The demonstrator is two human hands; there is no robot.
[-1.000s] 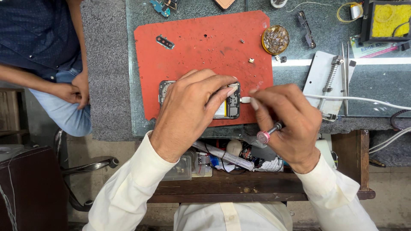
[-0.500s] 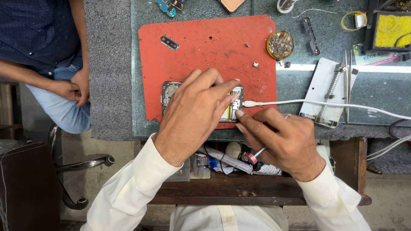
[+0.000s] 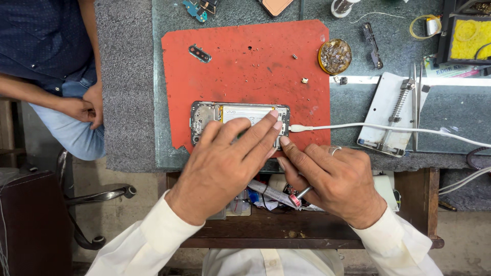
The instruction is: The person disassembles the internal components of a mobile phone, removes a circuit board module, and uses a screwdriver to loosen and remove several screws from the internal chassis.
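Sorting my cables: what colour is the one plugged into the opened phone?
White cable, clearest in the head view.

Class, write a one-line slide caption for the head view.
Both hands, left hand and right hand, rest on an opened phone on a red mat.

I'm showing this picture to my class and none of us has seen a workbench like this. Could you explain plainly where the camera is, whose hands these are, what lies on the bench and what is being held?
The camera sits on a person's head and looks straight down at their own two hands. The left hand lies flat across an opened phone, its back off and its insides showing, on a red mat. The right hand touches the phone's end, where a white cable is plugged in; a red-tipped tool pokes out from under that hand. Around them lie a round tin of scraps, a white metal clamp plate and a yellow sponge in a black tray. At the left edge sits another person, with folded hands.
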